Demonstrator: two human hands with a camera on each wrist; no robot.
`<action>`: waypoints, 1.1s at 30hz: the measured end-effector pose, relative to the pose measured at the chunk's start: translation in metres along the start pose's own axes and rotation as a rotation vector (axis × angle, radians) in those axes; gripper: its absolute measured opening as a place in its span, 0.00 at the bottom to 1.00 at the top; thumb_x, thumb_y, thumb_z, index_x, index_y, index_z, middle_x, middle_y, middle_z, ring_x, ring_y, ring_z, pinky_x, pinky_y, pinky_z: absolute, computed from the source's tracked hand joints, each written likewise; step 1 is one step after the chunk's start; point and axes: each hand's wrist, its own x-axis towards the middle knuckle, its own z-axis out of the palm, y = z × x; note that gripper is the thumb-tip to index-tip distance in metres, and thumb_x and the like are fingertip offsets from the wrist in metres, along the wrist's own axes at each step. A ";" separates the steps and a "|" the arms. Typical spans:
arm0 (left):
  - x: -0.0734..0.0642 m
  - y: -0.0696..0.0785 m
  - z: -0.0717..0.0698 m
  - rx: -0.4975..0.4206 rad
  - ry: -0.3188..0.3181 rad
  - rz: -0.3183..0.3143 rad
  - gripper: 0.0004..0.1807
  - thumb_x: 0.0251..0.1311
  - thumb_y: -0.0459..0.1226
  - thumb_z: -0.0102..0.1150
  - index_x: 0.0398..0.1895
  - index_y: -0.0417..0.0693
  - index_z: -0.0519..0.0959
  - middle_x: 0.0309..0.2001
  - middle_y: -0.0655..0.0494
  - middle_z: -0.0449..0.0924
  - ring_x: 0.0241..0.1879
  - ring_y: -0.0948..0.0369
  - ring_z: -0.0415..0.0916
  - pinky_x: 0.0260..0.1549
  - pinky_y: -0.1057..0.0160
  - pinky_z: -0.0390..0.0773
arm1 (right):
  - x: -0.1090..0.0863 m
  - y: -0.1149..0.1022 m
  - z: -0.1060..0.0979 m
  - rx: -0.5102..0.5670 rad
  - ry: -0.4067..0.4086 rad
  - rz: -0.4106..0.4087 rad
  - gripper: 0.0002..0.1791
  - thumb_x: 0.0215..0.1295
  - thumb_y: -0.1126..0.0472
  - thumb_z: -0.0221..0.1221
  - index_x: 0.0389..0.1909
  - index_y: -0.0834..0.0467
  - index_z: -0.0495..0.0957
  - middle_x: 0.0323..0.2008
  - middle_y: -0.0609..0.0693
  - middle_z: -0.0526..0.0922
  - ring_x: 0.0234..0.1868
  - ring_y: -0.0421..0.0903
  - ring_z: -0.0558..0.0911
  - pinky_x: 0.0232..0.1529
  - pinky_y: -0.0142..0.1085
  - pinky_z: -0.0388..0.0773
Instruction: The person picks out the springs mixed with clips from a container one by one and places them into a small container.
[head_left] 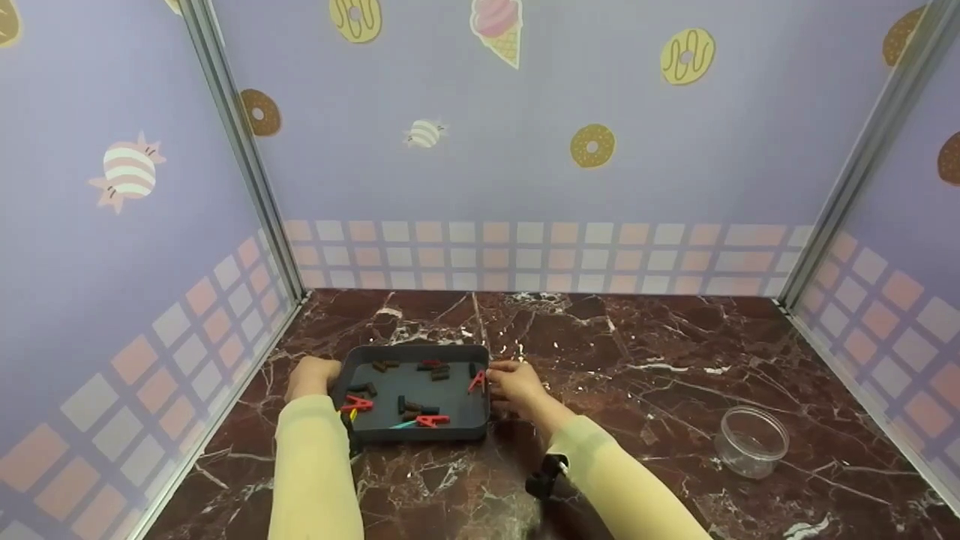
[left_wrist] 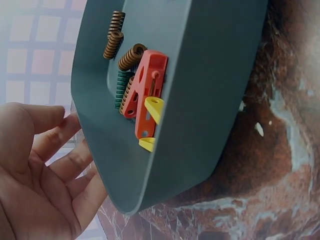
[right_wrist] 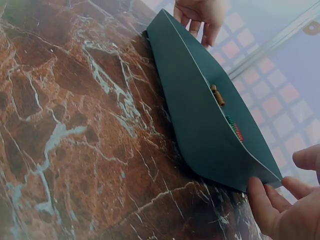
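Note:
A dark grey-green rectangular tray (head_left: 457, 434) rests on the marbled table between both hands. My left hand (head_left: 311, 377) is at its left side; in the left wrist view the loosely bent fingers (left_wrist: 67, 165) lie against the outer wall. On the opposite side, my right hand (head_left: 517, 385) touches the outer wall with its fingertips, the thumb held apart in the right wrist view. Inside lie brown coil springs (left_wrist: 131, 57), a green spring (left_wrist: 121, 90), a red spring (right_wrist: 238, 133), red clips (head_left: 432, 421) and a yellow clip (left_wrist: 154, 107).
A clear round plastic tub (head_left: 752, 442) stands open on the right of the table (head_left: 637, 480). Patterned panels (head_left: 525, 180) enclose the back and both sides, with metal posts (head_left: 251, 157) at the corners.

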 end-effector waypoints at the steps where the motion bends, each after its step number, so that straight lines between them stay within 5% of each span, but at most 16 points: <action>1: 0.000 0.000 0.000 0.002 0.000 0.002 0.33 0.67 0.45 0.46 0.66 0.26 0.72 0.64 0.26 0.72 0.57 0.39 0.73 0.55 0.40 0.78 | 0.000 0.000 0.001 0.001 -0.003 -0.004 0.25 0.76 0.66 0.53 0.70 0.71 0.68 0.61 0.70 0.80 0.58 0.62 0.85 0.56 0.51 0.85; 11: 0.000 -0.001 -0.001 0.027 0.025 0.006 0.30 0.68 0.44 0.52 0.63 0.26 0.74 0.62 0.27 0.75 0.51 0.42 0.74 0.53 0.40 0.79 | -0.001 0.005 0.007 -0.024 0.028 -0.031 0.29 0.65 0.77 0.59 0.68 0.75 0.68 0.60 0.71 0.79 0.50 0.55 0.87 0.53 0.48 0.87; 20: 0.005 -0.002 -0.001 0.012 0.020 0.023 0.24 0.68 0.43 0.56 0.52 0.27 0.80 0.44 0.37 0.81 0.40 0.48 0.77 0.43 0.49 0.81 | -0.003 0.008 0.004 -0.033 0.010 -0.037 0.30 0.65 0.79 0.57 0.69 0.73 0.68 0.59 0.71 0.79 0.48 0.56 0.87 0.50 0.48 0.88; 26: 0.012 -0.006 0.007 -0.153 -0.058 0.061 0.20 0.69 0.38 0.59 0.50 0.26 0.82 0.30 0.48 0.82 0.29 0.56 0.81 0.31 0.59 0.85 | -0.006 0.008 -0.006 -0.036 0.019 -0.016 0.28 0.65 0.79 0.57 0.67 0.73 0.69 0.54 0.70 0.81 0.47 0.56 0.87 0.50 0.49 0.87; 33: 0.001 -0.010 0.018 -0.335 -0.119 0.080 0.20 0.66 0.34 0.60 0.57 0.29 0.80 0.43 0.40 0.84 0.34 0.54 0.86 0.37 0.55 0.89 | -0.007 0.014 -0.026 -0.002 0.011 -0.004 0.28 0.64 0.79 0.56 0.67 0.71 0.71 0.56 0.69 0.81 0.43 0.53 0.87 0.47 0.48 0.88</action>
